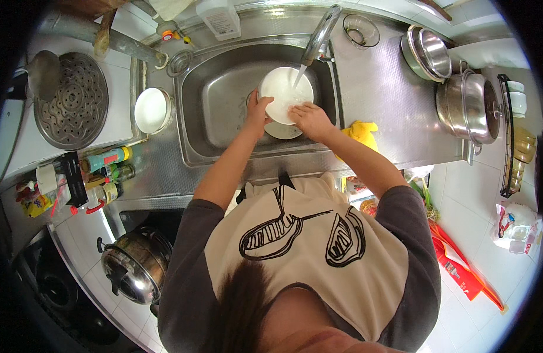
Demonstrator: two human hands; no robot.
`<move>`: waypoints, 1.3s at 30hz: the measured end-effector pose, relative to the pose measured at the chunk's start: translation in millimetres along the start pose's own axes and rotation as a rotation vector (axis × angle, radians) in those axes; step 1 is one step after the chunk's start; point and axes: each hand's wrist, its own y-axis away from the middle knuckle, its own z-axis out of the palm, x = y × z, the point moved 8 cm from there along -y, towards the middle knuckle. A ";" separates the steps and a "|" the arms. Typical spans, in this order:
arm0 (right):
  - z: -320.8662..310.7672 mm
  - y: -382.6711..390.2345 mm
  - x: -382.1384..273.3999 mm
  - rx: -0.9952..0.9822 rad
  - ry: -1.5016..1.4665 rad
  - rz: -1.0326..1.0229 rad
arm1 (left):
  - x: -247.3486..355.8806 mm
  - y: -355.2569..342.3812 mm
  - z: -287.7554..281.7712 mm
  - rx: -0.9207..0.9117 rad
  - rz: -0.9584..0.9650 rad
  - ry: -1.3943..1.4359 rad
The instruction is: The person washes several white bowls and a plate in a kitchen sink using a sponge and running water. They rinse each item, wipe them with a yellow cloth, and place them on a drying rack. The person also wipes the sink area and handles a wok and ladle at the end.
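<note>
A white bowl (288,82) is held tilted over the steel sink (215,94), and water from the faucet (322,35) runs into it. My left hand (258,112) grips the bowl's left rim, thumb on the inside edge. On the bowl's lower right rim lies my right hand (310,120), its fingers reaching over the inner surface; whether it pinches the rim cannot be seen. Below the bowl, another pale dish (283,130) shows partly in the sink, the rest hidden by the held bowl and my hands.
Stacked white bowls (152,110) stand left of the sink. On the right counter are a yellow cloth (361,136), a glass bowl (361,31), metal basins (427,54) and a steel pot (468,107). A white jug (219,19) stands behind the sink.
</note>
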 end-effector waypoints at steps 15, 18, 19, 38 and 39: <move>67.2 -33.5 1.0 -0.232 -0.547 0.201 | -27.4 0.3 -7.9 0.111 -0.072 -0.038; 47.0 -17.6 -8.0 -0.638 -0.546 0.216 | -22.2 0.9 -25.1 0.135 -0.011 -0.053; 34.3 -15.5 0.5 -0.612 -0.342 0.195 | -18.6 1.7 -30.3 0.176 0.024 -0.079; 232.2 106.0 143.7 -0.384 -0.599 1.516 | 116.7 77.8 -51.2 0.646 0.816 -1.275; 238.8 103.4 137.1 -0.351 -0.666 1.577 | 116.5 81.0 -74.5 0.737 0.786 -1.159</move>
